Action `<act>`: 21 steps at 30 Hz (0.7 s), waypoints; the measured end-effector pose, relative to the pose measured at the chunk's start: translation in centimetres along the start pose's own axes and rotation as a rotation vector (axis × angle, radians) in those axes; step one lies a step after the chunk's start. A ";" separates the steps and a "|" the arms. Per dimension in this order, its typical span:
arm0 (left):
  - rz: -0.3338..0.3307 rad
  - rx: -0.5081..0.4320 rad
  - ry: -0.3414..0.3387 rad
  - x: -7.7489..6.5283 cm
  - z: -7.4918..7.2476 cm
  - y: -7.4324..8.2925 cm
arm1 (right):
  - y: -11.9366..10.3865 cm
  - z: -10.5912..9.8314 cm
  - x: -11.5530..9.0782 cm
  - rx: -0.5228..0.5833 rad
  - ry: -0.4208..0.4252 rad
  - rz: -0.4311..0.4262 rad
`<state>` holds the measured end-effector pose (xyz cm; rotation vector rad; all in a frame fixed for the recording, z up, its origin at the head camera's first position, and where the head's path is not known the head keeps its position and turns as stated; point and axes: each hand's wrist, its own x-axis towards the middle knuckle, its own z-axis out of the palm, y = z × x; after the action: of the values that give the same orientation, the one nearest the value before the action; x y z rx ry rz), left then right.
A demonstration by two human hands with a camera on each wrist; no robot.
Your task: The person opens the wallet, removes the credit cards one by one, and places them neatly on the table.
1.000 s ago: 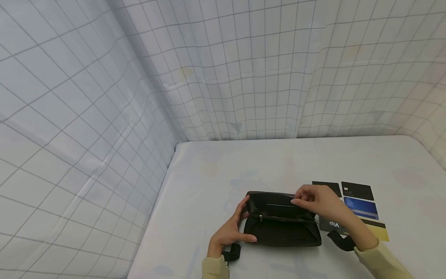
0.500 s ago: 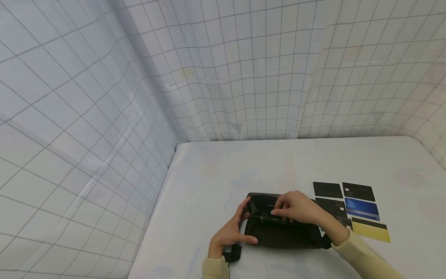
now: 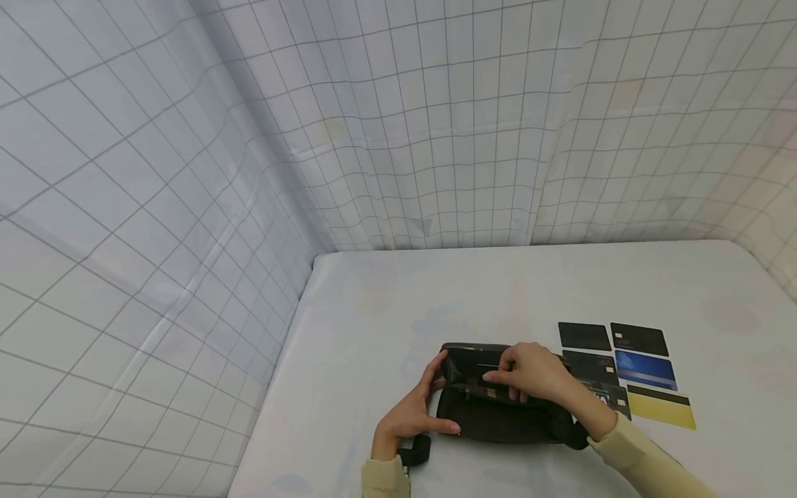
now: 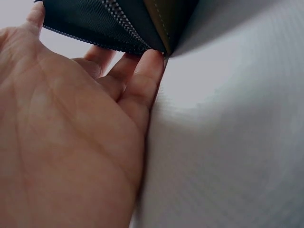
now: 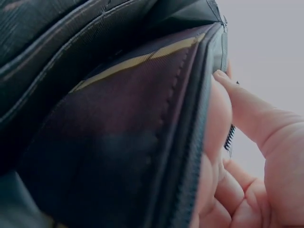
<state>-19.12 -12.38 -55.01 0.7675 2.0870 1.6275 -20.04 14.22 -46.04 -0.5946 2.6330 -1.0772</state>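
A black zip-around wallet (image 3: 498, 423) lies unfolded on the table, its pockets facing up. My left hand (image 3: 411, 411) holds its left end, thumb on the near flap and fingers along the far side. In the left wrist view, fingertips (image 4: 151, 64) press at the zipped edge of the wallet (image 4: 85, 21). Over the middle of the wallet, my right hand (image 3: 535, 373) reaches into the opening. The right wrist view has this hand (image 5: 285, 161) pinching the zip edge of an inner pocket, whose dark lining (image 5: 123, 109) bears a gold stripe (image 5: 142, 59).
Right of the wallet several cards lie in two columns: black cards (image 3: 584, 336), a blue card (image 3: 645, 371) and a yellow card (image 3: 661, 408). My right forearm passes close to the lowest ones. Gridded white cloth (image 3: 423, 138) hangs behind the table (image 3: 373, 297).
My right hand has moved left from the wallet's right part to its middle, uncovering more cards. A gold strip now shows inside the wallet. The left hand stays put.
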 end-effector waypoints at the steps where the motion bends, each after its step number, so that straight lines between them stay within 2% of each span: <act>1: 0.001 -0.001 0.000 0.0 0.0 0.0 | 0.0 0.1 0.0 -0.009 0.006 0.008; 13: 0.011 0.007 -0.010 0.0 0.0 0.0 | -0.4 1.0 -0.1 -0.120 0.070 0.109; 18: 0.016 0.010 -0.010 0.0 0.0 0.0 | 0.0 1.4 -0.1 -0.143 0.106 0.095; 21: 0.013 0.015 -0.007 0.0 0.0 0.1 | 0.3 1.7 0.0 -0.202 0.143 0.084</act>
<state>-19.07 -12.37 -54.95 0.7925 2.0956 1.6153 -19.50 13.37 -47.41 -0.4559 2.8856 -0.8660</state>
